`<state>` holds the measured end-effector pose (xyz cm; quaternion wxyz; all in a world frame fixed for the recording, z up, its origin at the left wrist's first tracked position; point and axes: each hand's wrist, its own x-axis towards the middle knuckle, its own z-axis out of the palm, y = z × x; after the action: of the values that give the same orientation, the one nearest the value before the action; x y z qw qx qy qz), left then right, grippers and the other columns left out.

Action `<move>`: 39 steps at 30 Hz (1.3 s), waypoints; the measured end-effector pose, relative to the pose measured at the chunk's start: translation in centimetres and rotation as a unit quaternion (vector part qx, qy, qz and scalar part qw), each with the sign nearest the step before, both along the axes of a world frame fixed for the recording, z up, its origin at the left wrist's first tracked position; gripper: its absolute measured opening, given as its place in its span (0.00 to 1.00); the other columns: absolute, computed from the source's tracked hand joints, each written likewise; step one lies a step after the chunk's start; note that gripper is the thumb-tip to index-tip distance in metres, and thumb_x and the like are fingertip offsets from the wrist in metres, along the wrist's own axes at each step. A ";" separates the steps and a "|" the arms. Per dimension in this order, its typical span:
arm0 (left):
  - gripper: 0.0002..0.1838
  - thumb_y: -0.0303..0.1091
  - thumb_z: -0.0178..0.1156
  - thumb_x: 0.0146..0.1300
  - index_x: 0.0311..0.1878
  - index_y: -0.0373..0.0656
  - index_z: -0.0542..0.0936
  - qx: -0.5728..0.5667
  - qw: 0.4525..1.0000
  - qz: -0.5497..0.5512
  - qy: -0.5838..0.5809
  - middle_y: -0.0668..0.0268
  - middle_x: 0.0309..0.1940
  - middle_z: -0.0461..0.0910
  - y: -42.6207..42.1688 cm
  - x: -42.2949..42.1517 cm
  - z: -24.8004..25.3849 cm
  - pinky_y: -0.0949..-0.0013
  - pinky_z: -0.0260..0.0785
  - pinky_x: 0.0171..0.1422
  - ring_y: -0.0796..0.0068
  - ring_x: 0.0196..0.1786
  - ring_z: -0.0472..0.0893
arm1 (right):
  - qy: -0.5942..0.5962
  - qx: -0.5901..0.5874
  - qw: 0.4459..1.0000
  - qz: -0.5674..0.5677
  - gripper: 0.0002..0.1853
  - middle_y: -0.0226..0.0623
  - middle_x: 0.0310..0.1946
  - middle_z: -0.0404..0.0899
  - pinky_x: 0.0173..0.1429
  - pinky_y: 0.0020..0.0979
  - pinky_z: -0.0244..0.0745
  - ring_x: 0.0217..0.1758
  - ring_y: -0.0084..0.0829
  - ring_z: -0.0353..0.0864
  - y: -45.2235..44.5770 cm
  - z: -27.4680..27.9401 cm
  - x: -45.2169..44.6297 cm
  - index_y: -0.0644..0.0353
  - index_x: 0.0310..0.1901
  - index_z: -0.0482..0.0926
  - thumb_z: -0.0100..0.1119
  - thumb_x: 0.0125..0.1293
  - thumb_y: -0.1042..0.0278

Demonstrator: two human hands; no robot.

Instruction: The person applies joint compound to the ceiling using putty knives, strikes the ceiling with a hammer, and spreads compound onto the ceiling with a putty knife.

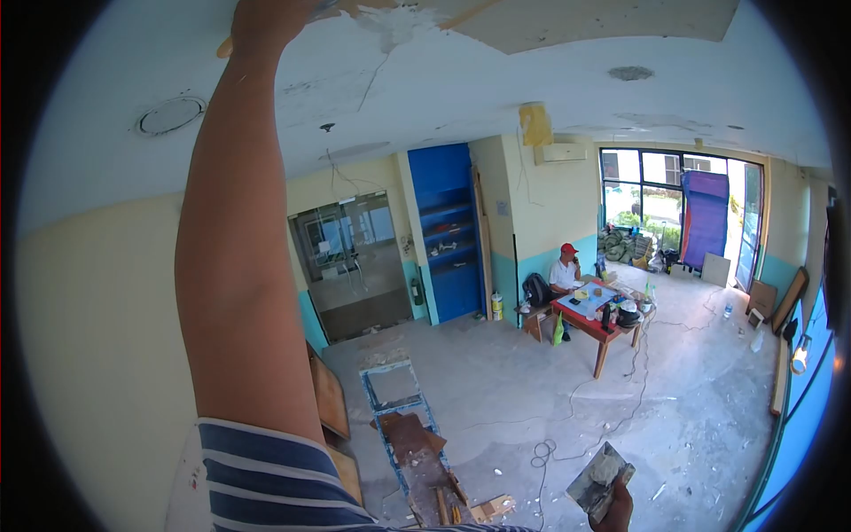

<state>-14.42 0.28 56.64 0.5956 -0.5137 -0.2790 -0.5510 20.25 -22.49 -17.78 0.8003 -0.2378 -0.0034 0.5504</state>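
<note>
My left arm reaches straight up to the ceiling, its striped sleeve low in the view. My left hand point(268, 22) is cut off by the top edge and closed around what looks like a putty knife; a piece of its orange-brown handle point(225, 47) pokes out. Beside it, white putty point(390, 25) is smeared over a ceiling seam. Down at the lower right, my right hand point(616, 507) grips a flat square plate point(585, 486) with a lump of grey-white putty point(605, 468) on it.
Below stands a paint-stained ladder point(383, 372) with brown boards point(412, 441). A person in a red cap point(565, 270) sits at a cluttered table point(603, 328). Cables point(542, 454) trail over the debris-strewn floor. A lit lamp point(800, 356) is at the right wall.
</note>
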 end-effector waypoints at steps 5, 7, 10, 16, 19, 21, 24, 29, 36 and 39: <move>0.19 0.43 0.66 0.53 0.43 0.40 0.79 -0.001 1.000 -0.003 -0.020 0.51 0.38 0.82 0.0 1.3 0.4 0.53 0.72 0.50 0.49 0.45 0.81 | -0.001 -0.004 1.000 -0.017 0.18 0.38 0.41 0.81 0.38 0.25 0.79 0.38 0.28 0.81 -0.1 0.6 -0.6 0.62 0.55 0.72 0.45 0.76 0.57; 0.19 0.44 0.66 0.54 0.44 0.40 0.79 0.017 0.999 -0.012 -0.037 0.52 0.39 0.82 0.1 1.7 0.4 0.53 0.72 0.50 0.50 0.45 0.81 | 0.006 0.002 1.000 -0.017 0.18 0.38 0.41 0.81 0.38 0.25 0.79 0.38 0.27 0.81 -0.4 1.0 -1.0 0.62 0.56 0.72 0.45 0.76 0.57; 0.20 0.44 0.65 0.54 0.45 0.40 0.79 0.026 0.998 -0.028 -0.050 0.52 0.39 0.82 0.5 1.8 0.3 0.53 0.72 0.51 0.49 0.45 0.81 | 0.017 -0.035 0.999 -0.025 0.18 0.37 0.40 0.81 0.38 0.25 0.79 0.37 0.27 0.81 -0.8 0.9 -1.1 0.62 0.55 0.73 0.46 0.75 0.57; 0.17 0.40 0.63 0.56 0.45 0.40 0.80 0.084 0.989 -0.090 -0.079 0.50 0.41 0.81 2.6 0.8 0.2 0.54 0.71 0.53 0.48 0.47 0.80 | 0.008 0.052 0.999 0.011 0.17 0.36 0.39 0.82 0.39 0.25 0.80 0.37 0.26 0.81 -1.3 -2.7 0.6 0.62 0.53 0.75 0.50 0.74 0.58; 0.31 0.61 0.63 0.55 0.48 0.42 0.79 -0.015 0.989 -0.047 -0.141 0.52 0.38 0.83 3.2 0.8 -1.2 0.56 0.74 0.49 0.49 0.43 0.82 | -0.004 -0.003 1.000 -0.003 0.17 0.35 0.39 0.81 0.39 0.24 0.79 0.38 0.26 0.81 -1.6 -0.2 -0.3 0.62 0.52 0.75 0.51 0.73 0.57; 0.35 0.63 0.65 0.51 0.47 0.38 0.78 -0.059 0.976 -0.128 -0.167 0.50 0.38 0.83 3.4 0.9 -3.0 0.57 0.73 0.49 0.48 0.43 0.82 | -0.004 -0.022 1.000 -0.017 0.17 0.35 0.39 0.81 0.39 0.24 0.79 0.39 0.26 0.82 -1.7 0.3 -0.8 0.61 0.52 0.75 0.51 0.73 0.57; 0.38 0.63 0.69 0.46 0.45 0.34 0.78 -0.069 0.949 -0.244 -0.189 0.48 0.38 0.82 5.6 1.0 -4.3 0.58 0.73 0.50 0.50 0.43 0.82 | -0.023 -0.041 0.999 -0.016 0.17 0.35 0.40 0.82 0.39 0.24 0.79 0.40 0.26 0.82 -1.8 0.4 -0.8 0.61 0.52 0.76 0.51 0.73 0.56; 0.37 0.59 0.73 0.43 0.44 0.33 0.77 -0.077 0.885 -0.395 -0.235 0.52 0.38 0.82 10.4 2.4 -5.4 0.61 0.72 0.50 0.56 0.42 0.82 | -0.002 0.003 1.000 0.000 0.19 0.35 0.41 0.81 0.39 0.24 0.79 0.41 0.27 0.82 -2.2 0.9 -0.7 0.61 0.53 0.75 0.53 0.72 0.54; 0.37 0.59 0.68 0.51 0.48 0.30 0.75 -0.312 0.756 -0.559 -0.139 0.54 0.37 0.81 12.8 7.4 -14.2 0.62 0.73 0.46 0.64 0.40 0.81 | -0.036 0.004 0.998 -0.054 0.23 0.41 0.58 0.75 0.65 0.45 0.70 0.59 0.41 0.77 -1.2 0.2 -1.1 0.60 0.65 0.66 0.41 0.75 0.57; 0.35 0.58 0.65 0.56 0.51 0.31 0.77 -0.550 0.571 -0.600 -0.107 0.54 0.39 0.82 11.9 12.4 -28.8 0.61 0.73 0.45 0.66 0.39 0.81 | -0.059 -0.015 0.998 -0.028 0.24 0.41 0.58 0.75 0.65 0.45 0.70 0.59 0.40 0.77 -1.0 0.5 -1.1 0.60 0.65 0.66 0.44 0.74 0.56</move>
<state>-2.05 12.16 27.89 -0.3031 -0.7293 -0.2179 -0.5733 19.17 -23.54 -17.29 0.8100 -0.2822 -0.0358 0.5128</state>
